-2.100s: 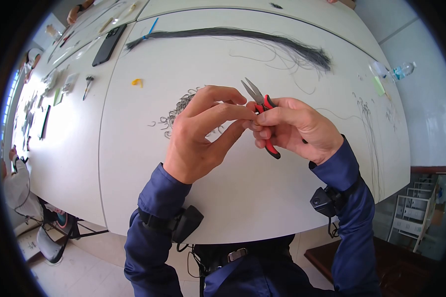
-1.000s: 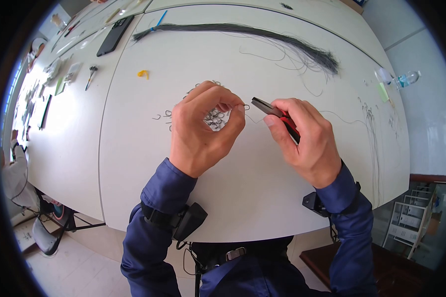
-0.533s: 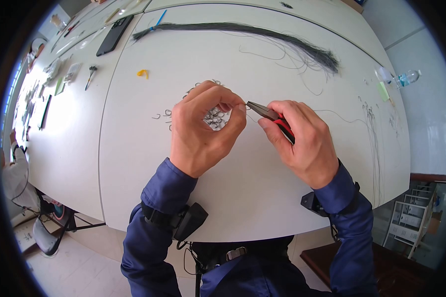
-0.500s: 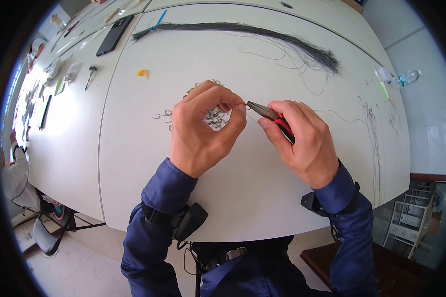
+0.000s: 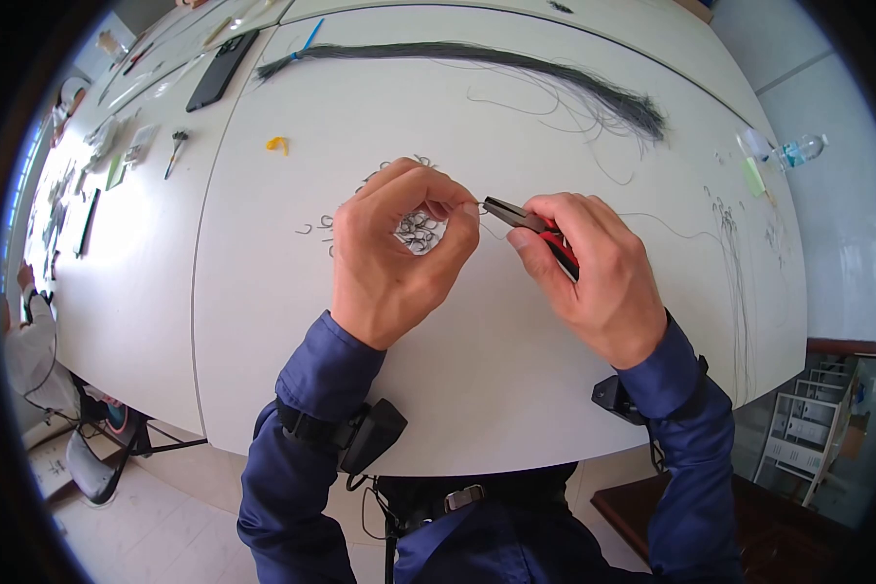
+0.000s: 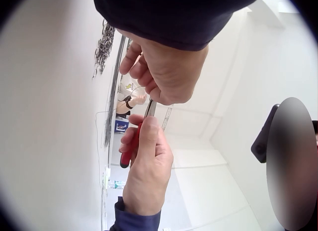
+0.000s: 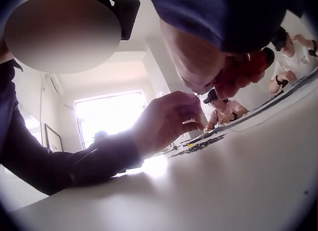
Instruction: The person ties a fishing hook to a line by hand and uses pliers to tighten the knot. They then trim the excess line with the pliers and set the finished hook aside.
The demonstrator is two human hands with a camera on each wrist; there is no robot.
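Note:
In the head view the left hand (image 5: 394,253) pinches a small metal hook (image 5: 483,207) between thumb and forefinger. The right hand (image 5: 599,273) grips red-and-black pliers (image 5: 516,214), whose tips meet the hook beside the left fingertips. A thin line trails from the hook area. Under the left hand lies a pile of hooks (image 5: 419,232), partly hidden. The left wrist view shows the pliers (image 6: 131,149) in the right hand (image 6: 149,176), tips against the left hand (image 6: 169,74). In the right wrist view the left hand (image 7: 166,121) meets the pliers' tips.
A bundle of dark strands (image 5: 457,54) lies across the back of the table. On the left are a black phone (image 5: 222,73) and a yellow item (image 5: 278,145). Lines with hooks (image 5: 735,282) lie at the right, near a bottle (image 5: 801,151). Other people sit around the table.
The hands were together around the pliers, then parted, the left holding the hook. The right hand then brought the pliers' tips left to the hook. Over the last half second, little has changed.

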